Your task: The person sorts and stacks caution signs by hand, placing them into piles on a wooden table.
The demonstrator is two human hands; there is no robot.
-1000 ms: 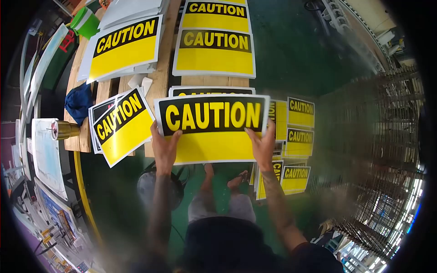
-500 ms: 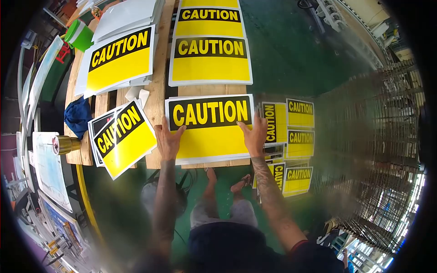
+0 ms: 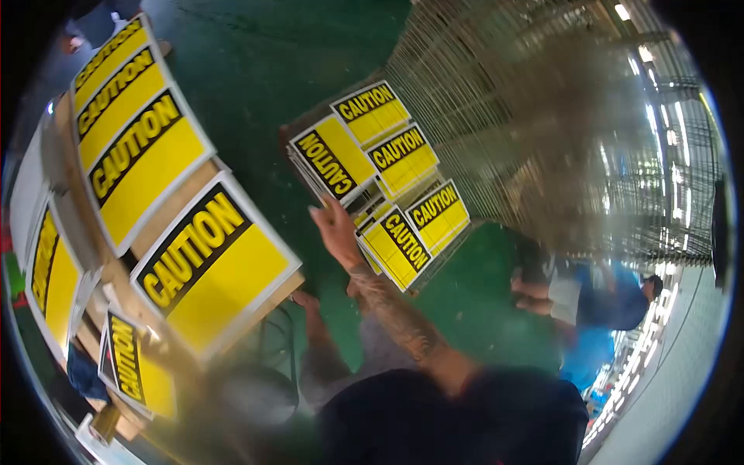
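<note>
My right hand (image 3: 335,230) is empty, its thumb and fingers apart, beside the near left edge of the lower group of yellow and black CAUTION signs (image 3: 395,244). Whether it touches them is unclear. To the left, a large CAUTION sign (image 3: 225,271) lies on a stack at the wooden table's edge. A brownish blur at that sign's lower left corner may be my left hand (image 3: 174,358); its fingers cannot be made out. More CAUTION signs (image 3: 143,167) lie in a row beyond the large one.
A smaller CAUTION sign (image 3: 155,384) and a dark blue cloth (image 3: 84,373) are at the lower left. Wire racks (image 3: 535,132) fill the upper right. A person in blue (image 3: 608,298) is at the right; another person (image 3: 101,27) shows partly at the top left.
The view has swung right and tilted. My right hand has left the large sign and moved to the group of signs at the right. The left hand is now blurred.
</note>
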